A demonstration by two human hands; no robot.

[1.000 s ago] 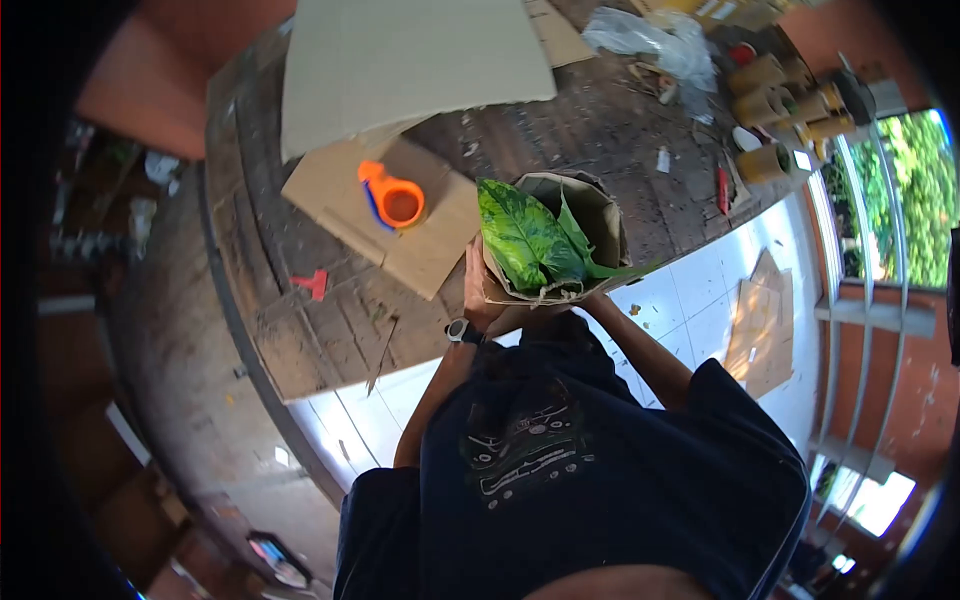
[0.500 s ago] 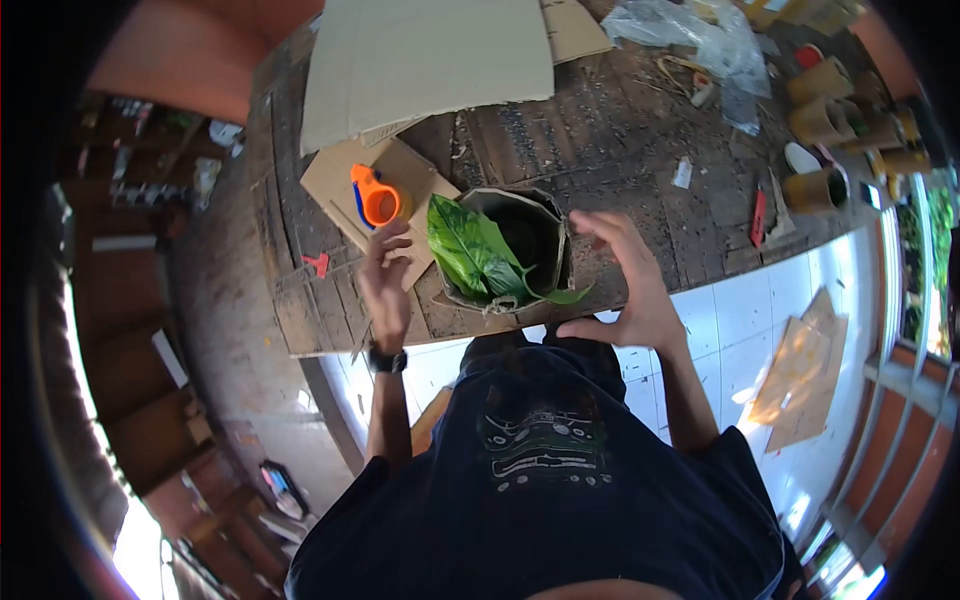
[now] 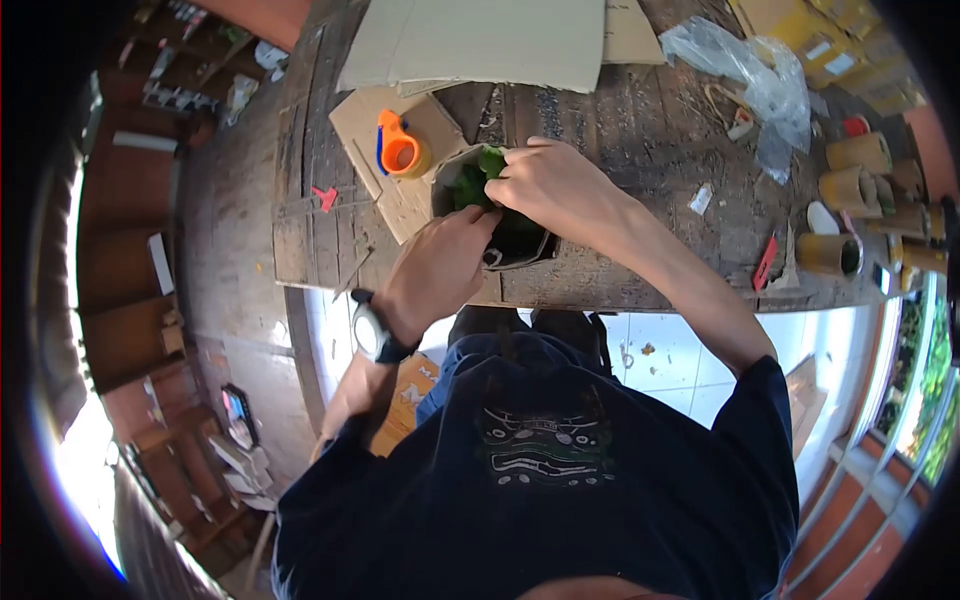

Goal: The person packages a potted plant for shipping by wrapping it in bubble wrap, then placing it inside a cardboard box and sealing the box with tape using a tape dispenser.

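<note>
A many-sided cardboard container [image 3: 527, 257] stands at the table's front edge, dark inside. A green leaf [image 3: 466, 187] shows within its opening, largely covered by my hands. My right hand [image 3: 548, 182] reaches over the container with curled fingers gripping the leaf's upper right part. From the lower left, my left hand [image 3: 446, 258] has its fingers closed at the leaf's lower edge; its fingertips are partly hidden. A watch [image 3: 371, 332] is on my left wrist.
An orange tape dispenser [image 3: 402, 152] rests on a cardboard piece [image 3: 360, 125] left of the container. Large cardboard sheets [image 3: 480, 45] lie behind. Crumpled clear plastic [image 3: 775, 75], a red cutter [image 3: 765, 263] and several brown tubes [image 3: 828, 254] are at right. A red piece [image 3: 325, 198] lies left.
Both hands came inward from the container's sides and closed on the leaf. The leaf, earlier sticking out over the rim, now sits bunched inside the opening. The view has shifted slightly.
</note>
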